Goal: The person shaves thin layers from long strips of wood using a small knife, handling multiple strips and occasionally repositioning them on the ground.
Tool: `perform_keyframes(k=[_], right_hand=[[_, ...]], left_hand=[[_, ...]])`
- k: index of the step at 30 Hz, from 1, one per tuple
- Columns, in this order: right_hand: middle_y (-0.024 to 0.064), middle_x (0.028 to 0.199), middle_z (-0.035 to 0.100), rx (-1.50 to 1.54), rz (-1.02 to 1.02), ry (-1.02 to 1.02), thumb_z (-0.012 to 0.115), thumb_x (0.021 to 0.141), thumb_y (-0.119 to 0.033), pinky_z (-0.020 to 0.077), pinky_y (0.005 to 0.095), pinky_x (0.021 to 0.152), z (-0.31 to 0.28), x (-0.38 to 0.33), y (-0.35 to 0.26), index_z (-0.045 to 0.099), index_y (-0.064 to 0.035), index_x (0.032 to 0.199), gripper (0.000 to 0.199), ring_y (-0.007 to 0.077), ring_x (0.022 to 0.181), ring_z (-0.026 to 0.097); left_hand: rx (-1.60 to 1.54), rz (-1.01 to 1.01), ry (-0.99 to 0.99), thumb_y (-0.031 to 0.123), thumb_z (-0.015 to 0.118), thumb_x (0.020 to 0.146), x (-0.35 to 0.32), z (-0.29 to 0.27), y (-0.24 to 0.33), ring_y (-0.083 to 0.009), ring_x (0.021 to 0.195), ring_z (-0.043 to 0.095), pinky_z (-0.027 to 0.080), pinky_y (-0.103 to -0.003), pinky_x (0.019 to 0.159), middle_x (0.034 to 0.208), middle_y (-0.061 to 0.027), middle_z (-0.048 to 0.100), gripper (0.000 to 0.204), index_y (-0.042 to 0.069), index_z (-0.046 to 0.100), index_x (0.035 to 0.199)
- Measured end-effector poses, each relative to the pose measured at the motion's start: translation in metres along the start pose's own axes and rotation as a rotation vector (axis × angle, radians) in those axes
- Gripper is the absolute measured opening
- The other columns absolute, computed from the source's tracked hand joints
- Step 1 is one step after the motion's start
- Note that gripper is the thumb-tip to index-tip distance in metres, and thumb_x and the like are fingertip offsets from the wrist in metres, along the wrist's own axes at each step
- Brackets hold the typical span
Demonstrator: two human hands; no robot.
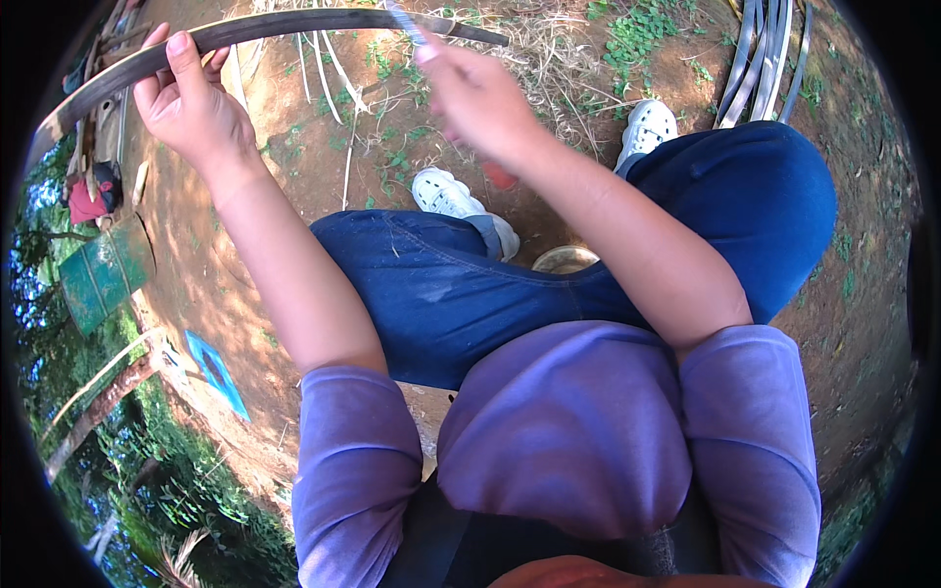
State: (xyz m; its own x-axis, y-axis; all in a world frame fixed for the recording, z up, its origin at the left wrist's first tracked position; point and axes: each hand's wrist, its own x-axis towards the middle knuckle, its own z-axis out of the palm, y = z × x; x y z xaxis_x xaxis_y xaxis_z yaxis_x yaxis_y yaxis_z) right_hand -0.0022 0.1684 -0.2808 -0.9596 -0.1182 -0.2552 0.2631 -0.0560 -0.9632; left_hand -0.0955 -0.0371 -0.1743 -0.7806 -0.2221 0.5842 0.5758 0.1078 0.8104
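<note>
While left hand (191, 103) grips strip (265, 34).

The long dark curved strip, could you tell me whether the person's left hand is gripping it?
Yes, the left hand is wrapped around the long dark curved strip, thumb lying over its upper edge.

A person seen from above wears a purple shirt (564, 431) with sleeves ending just above the elbows, forearms bare. Dark blue jeans (549, 274) cover both legs. White perforated clog-style shoes sit at twelve o'clock (446, 193) and one o'clock (647, 125). A dark strap, possibly a harness, crosses the chest at six o'clock.
</note>
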Motion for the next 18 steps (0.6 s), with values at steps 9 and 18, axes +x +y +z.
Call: perform_keyframes(k=[9, 18], right_hand=[[0.0015, 0.066, 0.057, -0.084, 0.175, -0.016, 0.047, 0.106, -0.040, 0.0478, 0.0313, 0.053, -0.002, 0.003, 0.048, 0.051, -0.0161, 0.148, 0.049, 0.0111, 0.054, 0.053], [0.0056, 0.074, 0.060, -0.027, 0.624, 0.113, 0.057, 0.101, -0.039, 0.0526, 0.0312, 0.049, -0.067, 0.009, 0.162, 0.059, -0.0076, 0.136, 0.047, 0.0150, 0.055, 0.061]], left_hand=[[0.006, -0.007, 0.004, 0.011, 0.071, 0.095, 0.001, -0.007, -0.002, -0.0127, 0.080, 0.066, 0.062, -0.028, 0.066, 0.094, -0.0045, 0.065, 0.028, 0.000, 0.062, 0.119], [0.029, 0.008, -0.058, 0.013, 0.070, 0.096, 0.008, -0.001, -0.001, -0.0155, 0.084, 0.067, 0.060, -0.032, 0.072, 0.098, -0.0054, 0.064, 0.032, 0.000, 0.058, 0.123]])
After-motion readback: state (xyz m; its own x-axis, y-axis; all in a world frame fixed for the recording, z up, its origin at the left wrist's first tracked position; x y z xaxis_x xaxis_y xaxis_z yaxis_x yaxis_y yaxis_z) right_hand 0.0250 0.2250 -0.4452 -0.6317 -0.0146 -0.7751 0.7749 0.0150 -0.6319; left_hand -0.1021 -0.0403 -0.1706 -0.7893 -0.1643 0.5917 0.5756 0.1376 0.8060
